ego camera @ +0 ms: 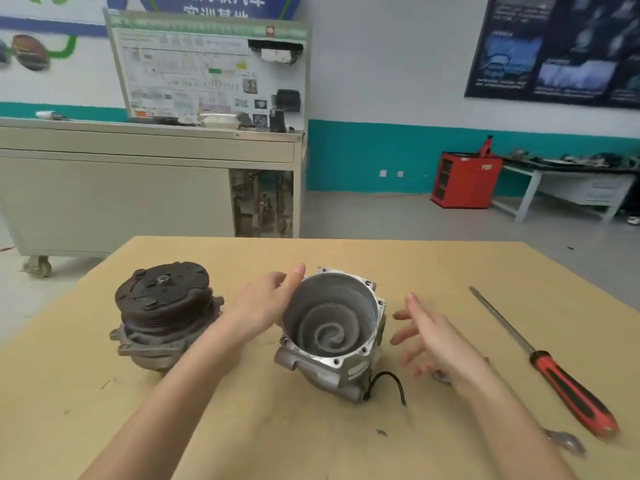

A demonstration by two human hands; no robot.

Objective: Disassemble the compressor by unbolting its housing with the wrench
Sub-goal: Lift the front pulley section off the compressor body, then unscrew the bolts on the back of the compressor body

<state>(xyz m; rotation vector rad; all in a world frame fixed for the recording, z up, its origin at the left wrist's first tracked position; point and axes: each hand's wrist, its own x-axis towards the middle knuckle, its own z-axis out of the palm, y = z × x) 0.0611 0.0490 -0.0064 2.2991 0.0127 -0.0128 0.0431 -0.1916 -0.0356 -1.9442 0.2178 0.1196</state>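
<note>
Head view: your housing (332, 327) stands upright at the middle of the worktop (242, 427), open end up, with the spiral scroll (329, 336) bare inside it. Bolt holes round its top edge look empty and no cover shows anywhere, so I judge the top joint already unbolted. Your left hand (266, 299) lies against the housing's left wall, fingers straight, steadying rather than gripping. Your right hand (433, 337) hovers just right of the housing, fingers spread, holding nothing. The wrench (564, 441) lies on the worktop under your right forearm, only its ends showing, so no bolt is being turned now. A screwdriver (554, 368) lies further right, apart from both hands. A second compressor (166, 313), dark on top, sits to the left beside your left forearm and looks wholly assembled. What is left, as I read it: take up the wrench and work any bolts lower on the housing, which I cannot make out from here; whether the second unit is yours to open too, I cannot tell
</note>
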